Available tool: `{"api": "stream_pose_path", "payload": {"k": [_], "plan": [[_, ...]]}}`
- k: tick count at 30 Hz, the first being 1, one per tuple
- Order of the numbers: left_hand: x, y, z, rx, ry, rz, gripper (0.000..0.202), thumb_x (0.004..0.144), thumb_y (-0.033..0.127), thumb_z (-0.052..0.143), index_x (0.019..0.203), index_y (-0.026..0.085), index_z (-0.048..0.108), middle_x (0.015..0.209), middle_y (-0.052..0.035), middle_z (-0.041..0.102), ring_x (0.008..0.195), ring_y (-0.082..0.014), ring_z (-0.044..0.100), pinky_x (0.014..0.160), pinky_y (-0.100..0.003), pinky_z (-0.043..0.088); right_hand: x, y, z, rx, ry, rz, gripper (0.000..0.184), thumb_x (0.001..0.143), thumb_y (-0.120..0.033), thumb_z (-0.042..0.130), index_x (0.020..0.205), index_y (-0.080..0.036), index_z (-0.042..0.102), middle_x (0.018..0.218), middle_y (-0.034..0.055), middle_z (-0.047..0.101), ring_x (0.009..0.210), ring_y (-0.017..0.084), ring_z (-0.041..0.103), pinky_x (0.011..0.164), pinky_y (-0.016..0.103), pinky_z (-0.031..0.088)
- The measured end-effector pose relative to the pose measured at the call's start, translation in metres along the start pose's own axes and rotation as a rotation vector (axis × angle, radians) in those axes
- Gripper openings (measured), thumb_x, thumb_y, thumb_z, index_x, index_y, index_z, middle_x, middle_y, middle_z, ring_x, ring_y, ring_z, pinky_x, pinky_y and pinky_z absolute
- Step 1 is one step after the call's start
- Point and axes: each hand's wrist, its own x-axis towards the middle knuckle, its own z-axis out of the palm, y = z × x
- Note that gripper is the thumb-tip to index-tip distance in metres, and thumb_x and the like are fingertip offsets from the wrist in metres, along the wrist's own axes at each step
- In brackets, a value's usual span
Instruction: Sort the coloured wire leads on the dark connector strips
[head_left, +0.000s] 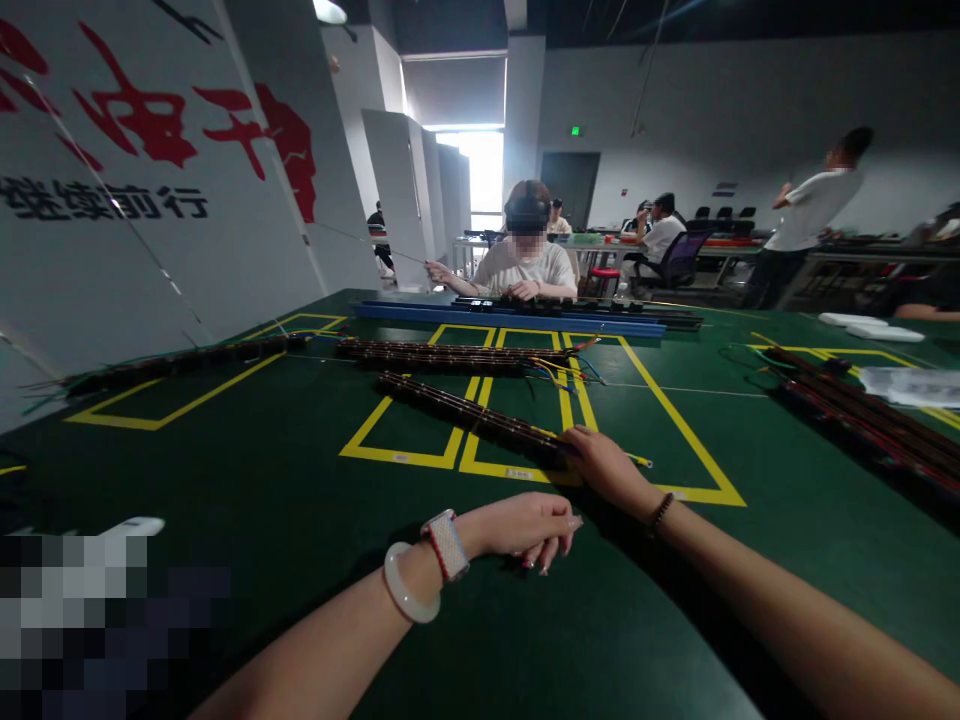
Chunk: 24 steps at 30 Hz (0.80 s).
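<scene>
My right hand (609,468) is closed around the near end of a long dark wire bundle (472,415). The bundle slants across yellow-taped boxes on the green table (300,520). A yellow-green wire (637,460) with a ring terminal pokes out beside that hand. Lower and to the left, my left hand (525,528) hovers over the table or rests on it; I cannot tell which. Its fingers are loosely bent and slightly apart, with nothing visible in them. Just beyond lies another wire bundle (450,354), its coloured ends at the right.
Further bundles lie at the left (187,358) and right (862,410). Blue rails (510,318) line the far edge, where a person (525,270) sits opposite. A clear plastic bag (911,386) and white objects (885,332) are at the right. Thin strings (690,389) cross the table.
</scene>
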Motion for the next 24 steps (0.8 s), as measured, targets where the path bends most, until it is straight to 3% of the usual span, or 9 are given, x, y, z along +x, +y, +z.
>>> {"api": "stream_pose_path", "payload": {"k": [5, 10, 18, 24], "plan": [[-0.003, 0.012, 0.022, -0.029, -0.279, -0.133, 0.034, 0.088, 0.049, 0.041, 0.084, 0.015, 0.045, 0.064, -0.0015, 0.057, 0.047, -0.0089, 0.053, 0.042, -0.018, 0.04, -0.033, -0.039, -0.003, 0.166, -0.067, -0.115, 0.015, 0.093, -0.025, 0.052, 0.103, -0.015, 0.059, 0.095, 0.0046, 0.06, 0.081, 0.016, 0.057, 0.07, 0.022, 0.039], [-0.011, 0.017, 0.05, -0.107, -0.427, -0.222, 0.046, 0.08, 0.061, 0.048, 0.086, 0.016, 0.045, 0.067, -0.0033, 0.059, 0.052, -0.0126, 0.058, 0.047, -0.024, 0.046, -0.041, -0.054, 0.0, 0.191, -0.097, -0.267, 0.018, 0.095, -0.029, 0.049, 0.098, -0.014, 0.058, 0.093, 0.0054, 0.061, 0.079, 0.016, 0.057, 0.067, 0.023, 0.037], [-0.035, 0.011, 0.08, -0.254, -0.374, -0.235, 0.045, 0.08, 0.06, 0.05, 0.089, 0.016, 0.046, 0.073, -0.0038, 0.06, 0.057, -0.0114, 0.059, 0.053, -0.023, 0.048, -0.053, -0.064, 0.007, 0.164, -0.019, -0.501, 0.017, 0.097, -0.029, 0.045, 0.095, -0.014, 0.054, 0.086, 0.0028, 0.057, 0.069, 0.012, 0.051, 0.059, 0.023, 0.03], [-0.025, 0.017, 0.081, -0.284, -0.339, -0.296, 0.03, 0.089, 0.045, 0.043, 0.091, 0.015, 0.047, 0.075, -0.0059, 0.061, 0.059, -0.0132, 0.062, 0.055, -0.025, 0.049, -0.055, -0.07, 0.006, 0.114, -0.072, -0.555, 0.021, 0.097, -0.035, 0.046, 0.095, -0.016, 0.055, 0.087, 0.002, 0.058, 0.069, 0.011, 0.052, 0.056, 0.024, 0.026]]}}
